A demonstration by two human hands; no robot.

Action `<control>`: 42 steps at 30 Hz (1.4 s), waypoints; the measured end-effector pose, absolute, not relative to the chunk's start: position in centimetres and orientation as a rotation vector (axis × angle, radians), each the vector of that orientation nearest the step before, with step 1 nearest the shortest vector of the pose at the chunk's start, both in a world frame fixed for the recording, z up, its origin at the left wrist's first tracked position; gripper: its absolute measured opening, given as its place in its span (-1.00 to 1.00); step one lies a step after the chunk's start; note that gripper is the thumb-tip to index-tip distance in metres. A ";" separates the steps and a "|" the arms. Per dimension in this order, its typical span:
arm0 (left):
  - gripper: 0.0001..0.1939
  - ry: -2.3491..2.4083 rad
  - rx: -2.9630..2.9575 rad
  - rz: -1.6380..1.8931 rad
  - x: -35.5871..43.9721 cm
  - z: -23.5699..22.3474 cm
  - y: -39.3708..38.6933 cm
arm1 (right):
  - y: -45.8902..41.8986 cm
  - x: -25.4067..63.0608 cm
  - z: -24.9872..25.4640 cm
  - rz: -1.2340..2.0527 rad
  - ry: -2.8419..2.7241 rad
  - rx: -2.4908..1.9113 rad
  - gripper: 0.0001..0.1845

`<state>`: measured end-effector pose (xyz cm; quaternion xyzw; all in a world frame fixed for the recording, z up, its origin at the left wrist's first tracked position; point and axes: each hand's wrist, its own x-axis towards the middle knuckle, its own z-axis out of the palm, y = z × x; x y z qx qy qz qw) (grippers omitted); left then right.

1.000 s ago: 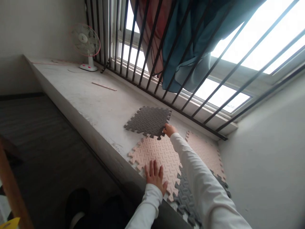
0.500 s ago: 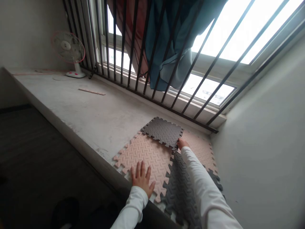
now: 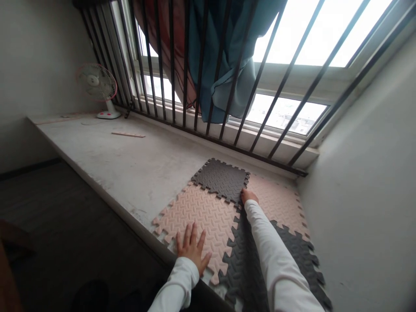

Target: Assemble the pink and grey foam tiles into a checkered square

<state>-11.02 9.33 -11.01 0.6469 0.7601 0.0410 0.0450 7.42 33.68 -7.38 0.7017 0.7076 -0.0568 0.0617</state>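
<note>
My left hand [image 3: 191,247] lies flat with fingers spread on the front edge of a pink foam mat tile [image 3: 198,212]. My right hand [image 3: 249,196] has its fingers closed at the right corner of a dark grey foam mat tile [image 3: 222,177]; the fingertips are partly hidden. That grey tile sits behind the pink one, its toothed edge along the pink tile's back edge. To its right is a second pink tile [image 3: 276,201]. A darker grey tile [image 3: 294,251] lies nearest me, partly covered by my right sleeve.
The tiles rest on a raised concrete ledge [image 3: 130,160] with a drop to a dark floor [image 3: 71,225]. Metal bars [image 3: 214,138] and a hanging curtain [image 3: 224,56] run along the window. A fan [image 3: 97,86] and a thin strip [image 3: 128,134] stand farther left; a wall [image 3: 364,186] bounds the right.
The grey tile's front edge has come down closer to the pink tile, with my right hand still at its corner. My left hand stays on the pink tile. The view has shifted slightly.
</note>
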 end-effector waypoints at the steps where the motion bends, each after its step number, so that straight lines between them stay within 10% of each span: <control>1: -0.44 2.324 1.976 0.121 -11.0 -11.0 9.3 | 33.8 7.5 -7.4 -0.176 2.140 2.129 -0.69; 42: -0.43 2.352 2.010 0.123 -11.3 -11.8 9.3 | 36.3 8.3 -7.5 -0.372 2.077 2.174 -0.65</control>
